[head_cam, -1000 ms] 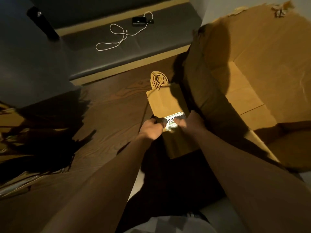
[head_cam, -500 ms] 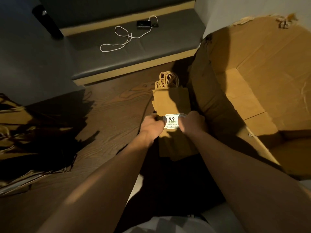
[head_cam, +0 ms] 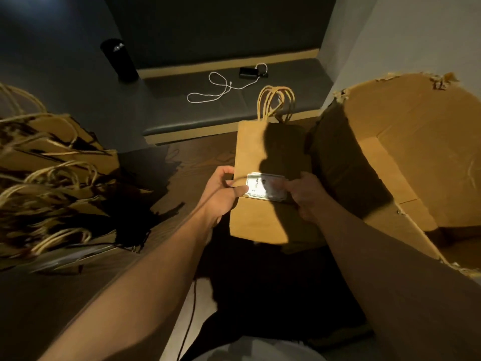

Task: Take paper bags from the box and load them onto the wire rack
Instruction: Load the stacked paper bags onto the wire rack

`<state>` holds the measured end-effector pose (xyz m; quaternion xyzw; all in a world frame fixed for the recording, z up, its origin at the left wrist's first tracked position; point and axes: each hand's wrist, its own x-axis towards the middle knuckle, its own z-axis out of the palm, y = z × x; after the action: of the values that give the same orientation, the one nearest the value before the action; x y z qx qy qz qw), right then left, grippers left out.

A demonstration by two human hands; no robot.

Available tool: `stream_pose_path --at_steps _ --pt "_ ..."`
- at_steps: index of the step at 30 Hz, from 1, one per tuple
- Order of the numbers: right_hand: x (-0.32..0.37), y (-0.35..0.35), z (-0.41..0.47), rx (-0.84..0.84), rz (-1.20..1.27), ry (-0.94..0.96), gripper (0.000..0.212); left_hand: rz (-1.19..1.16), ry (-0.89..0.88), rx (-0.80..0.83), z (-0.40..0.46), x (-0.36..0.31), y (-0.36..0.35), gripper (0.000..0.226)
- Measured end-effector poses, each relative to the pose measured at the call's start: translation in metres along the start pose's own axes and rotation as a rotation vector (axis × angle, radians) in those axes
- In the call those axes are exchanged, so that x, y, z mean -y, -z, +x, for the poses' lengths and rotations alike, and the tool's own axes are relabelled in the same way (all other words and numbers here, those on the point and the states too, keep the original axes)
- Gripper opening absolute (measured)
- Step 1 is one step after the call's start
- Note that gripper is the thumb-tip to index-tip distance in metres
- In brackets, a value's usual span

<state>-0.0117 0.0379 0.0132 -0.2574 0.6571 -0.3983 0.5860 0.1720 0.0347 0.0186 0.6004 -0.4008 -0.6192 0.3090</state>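
A flat bundle of brown paper bags with twisted rope handles hangs in front of me, held upright between both hands. A white price label sits on its front. My left hand grips the bundle's left edge, thumb on the label. My right hand grips the right edge, fingers over the label's right end. The big open cardboard box stands to the right, its inside partly in shadow. More paper bags lie piled at the left; the wire rack under them is not clearly visible.
Dark wooden floor lies below. A grey cushioned bench runs along the back with a white cable, a small black device and a black cylinder at its left.
The bundle has risen and come closer, handles now higher against the bench. The view has tilted up and left, bringing the pile of bags at the left into sight.
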Motion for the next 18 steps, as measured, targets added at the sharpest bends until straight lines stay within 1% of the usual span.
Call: stream_pose_path --at_steps 2,5,7,9,10,11,12,14,15,17,18 --pt "0.003 -0.012 -0.009 0.039 -0.022 0.008 0.038 0.007 0.001 0.002 -0.011 0.003 0.016 0.032" --pt "0.001 -0.031 -0.022 0.129 -0.021 0.034 0.019 0.053 -0.008 -0.027 -0.033 0.015 0.040 0.021" --pt "0.000 -0.045 -0.033 0.197 -0.043 0.027 0.009 0.028 -0.001 -0.052 -0.048 0.025 0.055 0.018" --pt "-0.001 -0.055 -0.038 0.225 -0.068 -0.025 0.005 0.052 0.004 -0.064 -0.059 0.031 0.069 0.018" --pt "-0.002 -0.062 -0.042 0.252 -0.072 -0.059 0.009 0.073 0.017 -0.076 -0.067 0.035 0.080 0.016" --pt "-0.004 -0.066 -0.044 0.286 -0.063 -0.089 0.018 0.094 0.033 -0.075 -0.074 0.037 0.089 0.014" --pt "-0.006 -0.069 -0.046 0.331 -0.044 -0.122 0.037 0.123 0.052 -0.071 -0.079 0.042 0.100 0.012" --pt "-0.014 -0.073 -0.045 0.404 -0.079 -0.173 0.090 0.193 0.089 -0.066 -0.092 0.050 0.119 0.009" --pt "-0.015 -0.078 -0.049 0.472 -0.098 -0.173 0.096 0.212 0.107 -0.079 -0.100 0.055 0.129 0.007" --pt "-0.012 -0.087 -0.063 0.585 -0.102 -0.180 0.074 0.263 0.141 -0.090 -0.115 0.063 0.148 0.007" --pt "-0.008 -0.092 -0.071 0.639 -0.115 -0.193 0.064 0.322 0.161 -0.103 -0.121 0.065 0.158 0.011"
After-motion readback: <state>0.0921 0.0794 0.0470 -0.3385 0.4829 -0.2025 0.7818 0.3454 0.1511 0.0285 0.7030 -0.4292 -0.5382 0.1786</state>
